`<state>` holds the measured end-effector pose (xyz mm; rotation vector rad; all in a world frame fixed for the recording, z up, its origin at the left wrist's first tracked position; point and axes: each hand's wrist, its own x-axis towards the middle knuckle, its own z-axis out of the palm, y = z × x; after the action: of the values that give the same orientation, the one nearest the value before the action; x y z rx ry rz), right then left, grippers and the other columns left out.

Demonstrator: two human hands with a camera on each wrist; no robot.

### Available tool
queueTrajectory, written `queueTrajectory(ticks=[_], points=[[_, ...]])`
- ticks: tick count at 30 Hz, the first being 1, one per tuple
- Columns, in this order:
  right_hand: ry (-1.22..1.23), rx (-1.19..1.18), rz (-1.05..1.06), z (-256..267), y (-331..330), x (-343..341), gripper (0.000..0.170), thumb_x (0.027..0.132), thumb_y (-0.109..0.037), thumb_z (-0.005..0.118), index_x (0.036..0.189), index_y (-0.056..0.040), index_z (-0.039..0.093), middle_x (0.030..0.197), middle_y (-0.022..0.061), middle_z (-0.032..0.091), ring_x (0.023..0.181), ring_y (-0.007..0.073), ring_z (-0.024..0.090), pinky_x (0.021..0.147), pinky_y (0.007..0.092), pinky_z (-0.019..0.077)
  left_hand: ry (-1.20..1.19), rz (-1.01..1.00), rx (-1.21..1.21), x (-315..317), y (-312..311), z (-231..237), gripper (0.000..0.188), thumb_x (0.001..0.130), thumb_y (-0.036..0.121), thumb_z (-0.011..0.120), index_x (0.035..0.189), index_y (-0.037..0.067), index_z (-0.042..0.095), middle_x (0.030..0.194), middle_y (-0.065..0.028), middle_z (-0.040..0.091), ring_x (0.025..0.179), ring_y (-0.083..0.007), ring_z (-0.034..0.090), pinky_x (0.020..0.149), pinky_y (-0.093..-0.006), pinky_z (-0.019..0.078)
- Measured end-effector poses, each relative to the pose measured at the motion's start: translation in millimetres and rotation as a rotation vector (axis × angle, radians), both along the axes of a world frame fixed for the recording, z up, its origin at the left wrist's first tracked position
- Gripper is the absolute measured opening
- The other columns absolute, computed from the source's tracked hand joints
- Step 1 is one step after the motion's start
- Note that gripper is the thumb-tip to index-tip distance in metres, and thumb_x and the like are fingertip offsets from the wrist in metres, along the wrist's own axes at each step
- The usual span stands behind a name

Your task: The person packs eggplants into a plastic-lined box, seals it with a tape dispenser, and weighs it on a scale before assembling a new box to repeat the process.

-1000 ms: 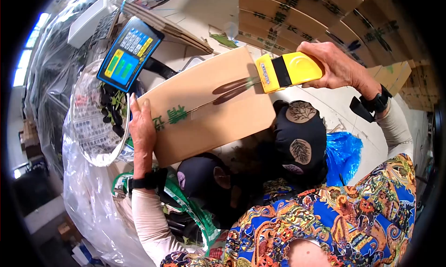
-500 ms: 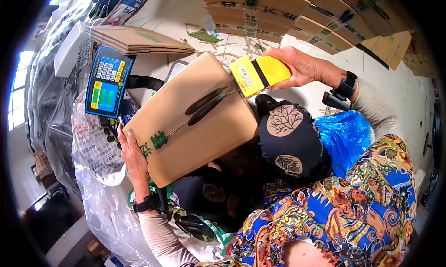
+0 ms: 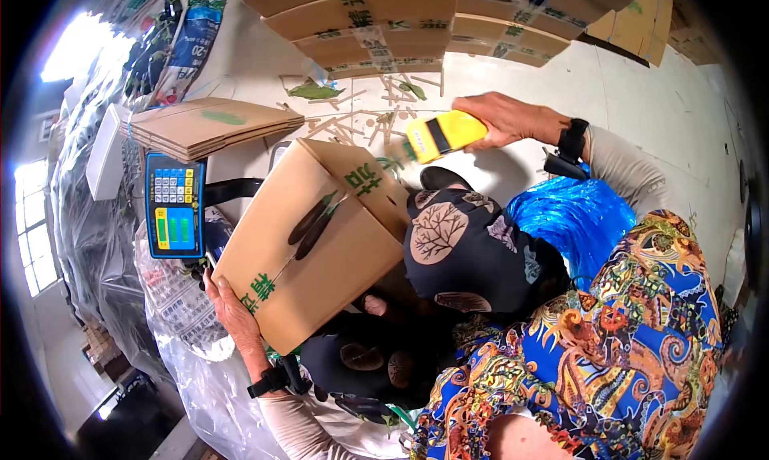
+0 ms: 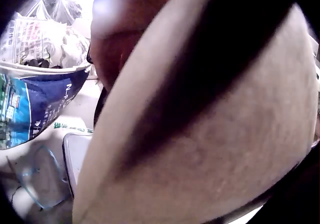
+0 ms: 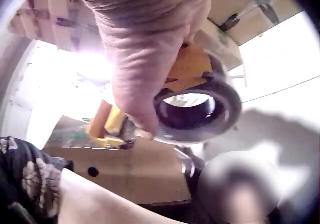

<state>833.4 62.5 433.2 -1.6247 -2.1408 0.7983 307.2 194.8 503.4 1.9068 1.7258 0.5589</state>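
A closed cardboard box [image 3: 320, 244] with green print and pictured eggplants is tilted above the person's knees. The left hand [image 3: 234, 314] presses along its lower left edge, fingers fairly straight; the left wrist view is mostly filled by blurred skin. Beyond the box's upper right side, the right hand [image 3: 505, 122] grips a yellow tape dispenser [image 3: 447, 134], with a stretch of clear tape [image 3: 394, 157] between dispenser and box. In the right wrist view the right hand [image 5: 150, 54] is curled on the dispenser, beside the tape roll [image 5: 227, 111].
A scale display [image 3: 175, 208] and folded cardboard [image 3: 212, 124] stand at left, near a lined basket [image 3: 180, 300]. Printed boxes [image 3: 360, 20] are stacked at the back. Scraps [image 3: 352, 124] litter the floor; a blue bag [image 3: 573, 220] lies right of the knees.
The box has tipped so that a printed end shows on its right. The dispenser has come away from the box's edge, and both hands sit lower left in view with the camera's turn.
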Motion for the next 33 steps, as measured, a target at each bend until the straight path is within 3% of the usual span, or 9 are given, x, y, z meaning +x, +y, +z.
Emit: queueTrajectory(ticks=[6, 8, 14, 15, 18, 24, 28, 30, 33], points=[[-0.346, -0.052, 0.065, 55, 35, -62, 0.034, 0.066, -0.017, 0.07, 0.093, -0.0063, 0.052, 0.077, 0.0148, 0.06, 0.075, 0.0366, 0.062, 0.065, 0.0448, 0.0492, 0.024, -0.077, 0.099, -11, 3, -6, 0.061, 0.103, 0.044, 0.033, 0.132, -0.007, 0.046, 0.144, -0.02, 0.038, 0.128, -0.032, 0.041, 0.106, -0.0351, 0.0309], [-0.155, 0.575, 0.218, 42, 44, -73, 0.034, 0.061, -0.017, 0.069, 0.09, -0.0055, 0.054, 0.075, 0.0125, 0.059, 0.072, 0.0311, 0.06, 0.064, 0.04, 0.0491, -0.038, -0.007, 0.02, -4, 1, 0, 0.06, 0.102, 0.045, 0.034, 0.138, -0.003, 0.04, 0.138, -0.0197, 0.045, 0.121, -0.0297, 0.047, 0.103, -0.0352, 0.0342], [-0.363, 0.268, 0.284, -20, 107, -141, 0.016, 0.067, -0.02, 0.064, 0.067, -0.0046, 0.06, 0.065, 0.0107, 0.059, 0.063, 0.0255, 0.061, 0.058, 0.0355, 0.0493, -0.009, 0.013, 0.056, -3, -4, 1, 0.063, 0.101, 0.047, 0.036, 0.141, -0.001, 0.037, 0.134, -0.0169, 0.049, 0.119, -0.026, 0.049, 0.103, -0.0339, 0.0355], [-0.569, -0.029, 0.354, -31, 117, -135, 0.022, 0.072, -0.026, 0.068, 0.081, -0.0065, 0.063, 0.084, 0.0067, 0.061, 0.082, 0.0197, 0.058, 0.073, 0.0314, 0.0483, -0.06, 0.01, 0.047, -5, -2, -2, 0.063, 0.102, 0.047, 0.036, 0.14, -0.003, 0.038, 0.137, -0.0153, 0.047, 0.122, -0.0257, 0.047, 0.104, -0.0338, 0.034], [-0.298, 0.128, 0.155, -30, 74, -72, 0.034, 0.061, -0.028, 0.074, 0.088, -0.0081, 0.067, 0.082, 0.0084, 0.062, 0.085, 0.0217, 0.059, 0.077, 0.0364, 0.0482, -0.027, -0.011, 0.064, -8, 0, -5, 0.063, 0.102, 0.047, 0.035, 0.14, -0.004, 0.038, 0.139, -0.0149, 0.044, 0.123, -0.0257, 0.046, 0.105, -0.0334, 0.0333], [-0.221, -0.879, -0.212, -85, 29, 26, 0.073, 0.062, -0.046, 0.082, 0.117, -0.0014, 0.061, 0.109, 0.02, 0.066, 0.098, 0.0334, 0.065, 0.075, 0.0419, 0.0519, -0.11, 0.032, 0.015, -5, -2, -4, 0.063, 0.102, 0.046, 0.036, 0.142, -0.003, 0.035, 0.136, -0.016, 0.044, 0.119, -0.0237, 0.046, 0.104, -0.0338, 0.0339], [-0.496, -0.34, -0.355, -121, -26, 27, 0.073, 0.063, -0.051, 0.081, 0.111, 0.0023, 0.065, 0.089, 0.0187, 0.068, 0.081, 0.0346, 0.065, 0.071, 0.0444, 0.0515, -0.095, 0.035, -0.008, -5, -3, -3, 0.062, 0.102, 0.044, 0.036, 0.139, -0.006, 0.038, 0.137, -0.0179, 0.044, 0.124, -0.025, 0.043, 0.106, -0.0345, 0.0318], [-0.389, -0.099, -0.357, -112, -1, -3, 0.065, 0.076, -0.057, 0.07, 0.101, 0.0025, 0.065, 0.078, 0.0153, 0.065, 0.069, 0.0319, 0.062, 0.063, 0.0398, 0.05, -0.045, 0.031, 0.0, -15, -1, -7, 0.062, 0.102, 0.044, 0.036, 0.137, -0.008, 0.04, 0.137, -0.0185, 0.044, 0.127, -0.0255, 0.041, 0.107, -0.0352, 0.03], [0.717, -0.453, -0.262, -12, 44, -66, 0.048, 0.094, -0.051, 0.054, 0.089, -0.0034, 0.06, 0.077, 0.0014, 0.056, 0.066, 0.0075, 0.051, 0.055, 0.0233, 0.0434, -0.065, 0.082, -0.004, -31, 3, -20, 0.062, 0.102, 0.045, 0.036, 0.134, -0.008, 0.043, 0.135, -0.0168, 0.047, 0.124, -0.0254, 0.043, 0.105, -0.0354, 0.0326]])
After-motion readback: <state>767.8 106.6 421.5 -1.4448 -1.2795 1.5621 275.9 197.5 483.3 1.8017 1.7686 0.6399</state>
